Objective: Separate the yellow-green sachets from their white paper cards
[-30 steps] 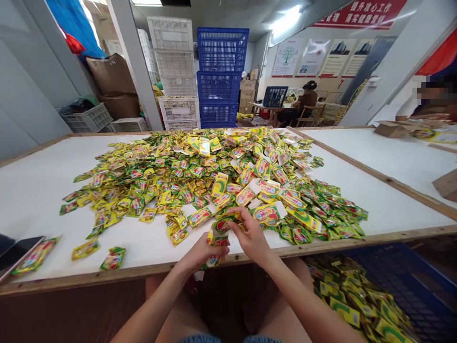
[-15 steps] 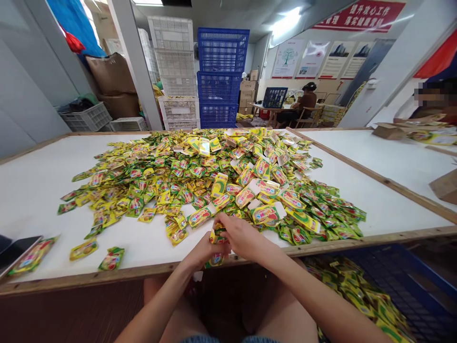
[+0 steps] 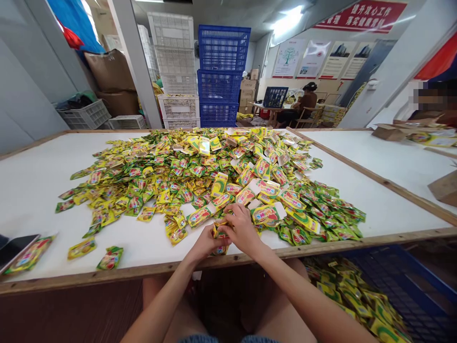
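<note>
Over the near edge of the table, my left hand (image 3: 204, 246) is closed around a few small yellow and green packets (image 3: 222, 249), which poke out below its fingers. My right hand (image 3: 243, 231) meets it from the right, thumb and fingers curled in at the top of those packets. What lies between the right fingertips is hidden. Just beyond both hands are printed cartons (image 3: 200, 216) with white open flaps, among them a carton (image 3: 267, 214) to the right of my right hand. A big heap of green and yellow packets (image 3: 135, 188) spreads behind them.
The white table (image 3: 139, 247) has a raised wooden edge (image 3: 150, 270). Two loose packets (image 3: 110, 257) and a dark phone-like object (image 3: 17, 250) lie at left. A blue crate (image 3: 410, 281) with packets stands below right. Stacked crates (image 3: 223, 85) and a seated person (image 3: 307, 102) are farther back.
Both hands have moved slightly forward, away from the table edge. My right fingers have shifted up and right, reaching farther forward; the left hand still holds its packets.
</note>
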{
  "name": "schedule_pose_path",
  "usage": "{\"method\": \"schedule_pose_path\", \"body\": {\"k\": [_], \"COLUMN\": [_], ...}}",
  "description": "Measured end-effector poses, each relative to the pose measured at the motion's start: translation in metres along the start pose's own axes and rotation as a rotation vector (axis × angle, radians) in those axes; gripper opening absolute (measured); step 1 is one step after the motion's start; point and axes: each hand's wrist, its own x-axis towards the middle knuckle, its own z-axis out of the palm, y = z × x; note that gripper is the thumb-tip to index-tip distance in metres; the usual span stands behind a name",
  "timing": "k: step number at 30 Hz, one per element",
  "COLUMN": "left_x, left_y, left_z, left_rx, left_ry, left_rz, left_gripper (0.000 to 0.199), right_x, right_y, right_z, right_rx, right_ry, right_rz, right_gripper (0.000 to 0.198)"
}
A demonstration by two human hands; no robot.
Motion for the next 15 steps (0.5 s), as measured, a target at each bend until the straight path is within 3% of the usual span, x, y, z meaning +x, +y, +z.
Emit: {"method": "schedule_pose_path", "body": {"k": [6,15], "left_x": [-0.005,-0.006], "left_y": [-0.010,-0.010], "left_z": [0.000,-0.001], "left_rx": [-0.055,-0.036], "left_ry": [0.093,0.157], "left_rz": [-0.048,-0.016], "left_gripper": [0.035,0.035], "right_x": [0.000,-0.018], "right_y": [-0.001,0.003], "right_z": [0.010,0.015], "right_rx": [0.137,0.064], "right_ry": [0.095,-0.091], "right_rz": [0.126,0.064], "right_gripper": [0.007,0.014]}}
